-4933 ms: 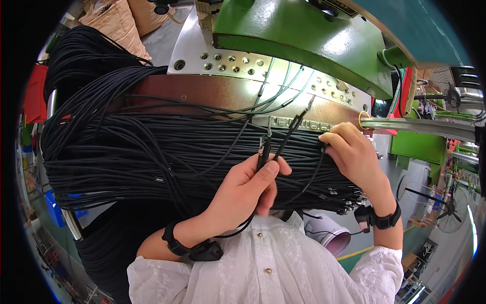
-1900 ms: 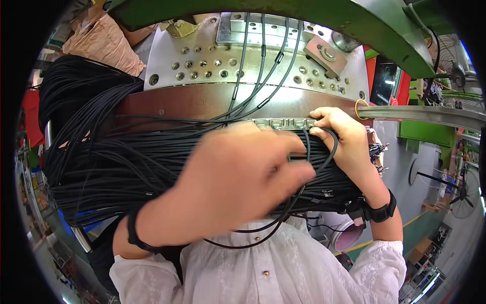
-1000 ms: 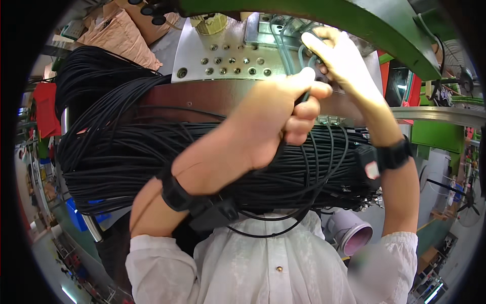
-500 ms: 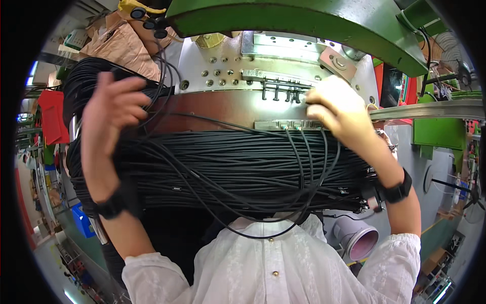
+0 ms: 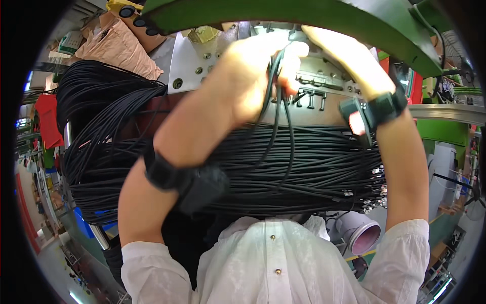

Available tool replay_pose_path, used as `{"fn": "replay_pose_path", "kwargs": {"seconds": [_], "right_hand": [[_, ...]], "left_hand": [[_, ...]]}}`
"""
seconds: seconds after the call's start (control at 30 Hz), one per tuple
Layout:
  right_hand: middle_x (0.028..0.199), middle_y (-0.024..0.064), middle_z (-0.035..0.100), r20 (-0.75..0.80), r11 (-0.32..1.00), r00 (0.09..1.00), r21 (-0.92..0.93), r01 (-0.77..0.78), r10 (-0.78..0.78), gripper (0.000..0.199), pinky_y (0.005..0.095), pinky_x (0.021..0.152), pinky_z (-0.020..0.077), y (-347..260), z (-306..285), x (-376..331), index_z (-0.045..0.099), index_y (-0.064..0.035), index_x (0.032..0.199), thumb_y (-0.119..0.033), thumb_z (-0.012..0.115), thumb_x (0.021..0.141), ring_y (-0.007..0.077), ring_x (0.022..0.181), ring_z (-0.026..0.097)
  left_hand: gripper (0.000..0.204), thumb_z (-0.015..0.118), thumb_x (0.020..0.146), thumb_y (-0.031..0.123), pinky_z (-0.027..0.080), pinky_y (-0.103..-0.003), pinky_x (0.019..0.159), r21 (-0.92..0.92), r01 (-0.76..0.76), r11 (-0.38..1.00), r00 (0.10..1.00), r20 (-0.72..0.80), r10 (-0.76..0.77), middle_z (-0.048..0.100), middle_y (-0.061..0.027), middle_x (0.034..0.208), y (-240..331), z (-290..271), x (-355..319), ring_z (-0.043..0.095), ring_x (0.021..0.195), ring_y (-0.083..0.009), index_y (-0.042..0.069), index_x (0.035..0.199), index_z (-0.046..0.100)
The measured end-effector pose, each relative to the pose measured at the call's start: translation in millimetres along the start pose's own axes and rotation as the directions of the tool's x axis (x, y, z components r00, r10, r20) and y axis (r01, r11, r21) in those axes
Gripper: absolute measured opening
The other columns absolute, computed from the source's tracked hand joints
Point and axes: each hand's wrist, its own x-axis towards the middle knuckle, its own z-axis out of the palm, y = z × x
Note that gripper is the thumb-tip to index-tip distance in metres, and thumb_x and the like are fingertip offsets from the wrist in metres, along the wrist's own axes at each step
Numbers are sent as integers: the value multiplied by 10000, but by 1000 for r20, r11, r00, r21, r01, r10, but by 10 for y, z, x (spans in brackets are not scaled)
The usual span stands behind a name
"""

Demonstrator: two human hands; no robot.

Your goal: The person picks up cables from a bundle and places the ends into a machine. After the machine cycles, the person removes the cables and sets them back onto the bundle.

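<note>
My left hand (image 5: 253, 66) reaches across to the middle of the machine, its fingers closed round several black cables (image 5: 291, 139) that hang down toward me. Under strong light, my right hand (image 5: 344, 48) extends over the metal plates beneath the green machine arm; its fingers are washed out and partly hidden. Below my hands, small black branched plastic pieces (image 5: 311, 99) stick out from a metal strip (image 5: 324, 82) at the edge of the brown work surface. A thick layer of black cables (image 5: 243, 190) lies between the machine and my body.
The green machine arm (image 5: 298, 15) curves low over the work area. More black cables (image 5: 101, 91) are heaped at the left beside crumpled brown paper (image 5: 119, 48). A metal rail (image 5: 445, 112) runs out to the right, and a pale bucket (image 5: 360, 235) is below.
My left hand has swung from the left to the middle and now holds cables. My right hand has moved farther in. The cable-bearing metal strip no longer shows at the near edge.
</note>
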Motion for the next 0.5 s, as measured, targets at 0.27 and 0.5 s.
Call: {"fn": "replay_pose_path", "kwargs": {"seconds": [0.27,0.5], "right_hand": [[907,161,670,125,912,961,306,-273,246,239,404,696,518,169,-120,-10,650,-37,1047,-186,580,874,308,818,644],[854,190,646,202,969,954,61,-239,222,198,451,663,504,-107,-240,-323,645,-7,969,-137,551,854,347,754,624]], "left_hand": [[365,502,1005,293,464,-284,587,4,214,977,958,197,-210,556,-54,661,58,-384,535,503,561,-154,-57,945,587],[184,566,895,115,504,-435,718,920,-340,-196,769,392,506,649,-202,839,302,-364,425,633,792,-344,-17,988,655]]}}
